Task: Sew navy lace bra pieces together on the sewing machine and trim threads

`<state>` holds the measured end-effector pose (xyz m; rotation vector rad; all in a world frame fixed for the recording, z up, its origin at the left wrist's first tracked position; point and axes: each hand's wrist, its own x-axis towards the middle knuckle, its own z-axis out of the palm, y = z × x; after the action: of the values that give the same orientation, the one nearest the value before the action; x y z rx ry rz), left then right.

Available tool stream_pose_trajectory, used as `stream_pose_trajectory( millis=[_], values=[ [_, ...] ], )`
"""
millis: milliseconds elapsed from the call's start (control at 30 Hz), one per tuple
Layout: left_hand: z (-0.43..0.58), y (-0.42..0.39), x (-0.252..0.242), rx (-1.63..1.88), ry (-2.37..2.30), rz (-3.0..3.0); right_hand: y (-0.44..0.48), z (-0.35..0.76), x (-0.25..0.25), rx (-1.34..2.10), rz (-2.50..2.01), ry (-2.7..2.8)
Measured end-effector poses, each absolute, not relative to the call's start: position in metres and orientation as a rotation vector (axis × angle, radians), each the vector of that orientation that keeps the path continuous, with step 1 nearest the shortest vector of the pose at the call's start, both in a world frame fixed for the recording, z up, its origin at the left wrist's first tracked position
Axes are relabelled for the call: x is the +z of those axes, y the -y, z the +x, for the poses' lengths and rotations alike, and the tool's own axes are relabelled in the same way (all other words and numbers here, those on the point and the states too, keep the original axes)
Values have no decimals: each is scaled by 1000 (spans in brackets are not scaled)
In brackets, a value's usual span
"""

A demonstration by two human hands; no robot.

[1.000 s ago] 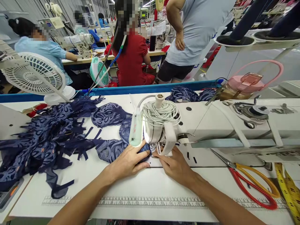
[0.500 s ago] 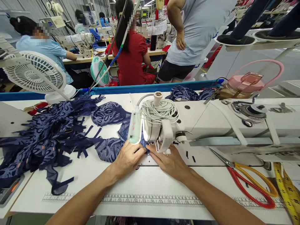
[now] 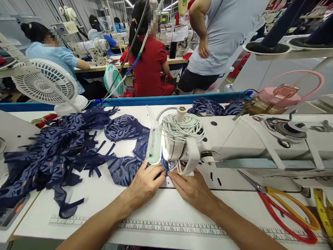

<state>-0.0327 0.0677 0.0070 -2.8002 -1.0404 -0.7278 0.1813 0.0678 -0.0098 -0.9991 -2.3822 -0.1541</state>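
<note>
A navy lace bra lies left of the sewing machine, one cup behind the other, and its edge runs under the needle area. My left hand is closed on the fabric just left of the presser foot, its fingers bent and pressed down. On the near side of the foot, my right hand pinches the front edge of the same piece. The machine head covers some of the right fingertips. A pale green lamp hangs directly above my left fingers.
A heap of navy lace pieces covers the table's left side. Red and orange-handled scissors and a yellow tape measure lie at right. A ruler runs along the front edge. Behind stand a white fan and a pink-lidded jug.
The whole view has shifted, so things appear slightly farther right and lower. My left fingers lie a little flatter on the fabric; both hands stay beside the presser foot.
</note>
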Motion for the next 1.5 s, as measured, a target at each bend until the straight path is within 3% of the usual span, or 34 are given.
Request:
stream_pose_trajectory(
  millis=[467, 767, 1500],
  values=[
    [-34, -72, 4, -701, 1137, -2758, -73, 179, 3, -136, -1079, 2486],
    [-33, -72, 4, -680, 1133, -2707, -76, 182, -16, -120, -1098, 2350],
    [-32, -79, 14, -680, 1257, -2722, -84, 193, 3, -82, -1026, 2046]
  ],
)
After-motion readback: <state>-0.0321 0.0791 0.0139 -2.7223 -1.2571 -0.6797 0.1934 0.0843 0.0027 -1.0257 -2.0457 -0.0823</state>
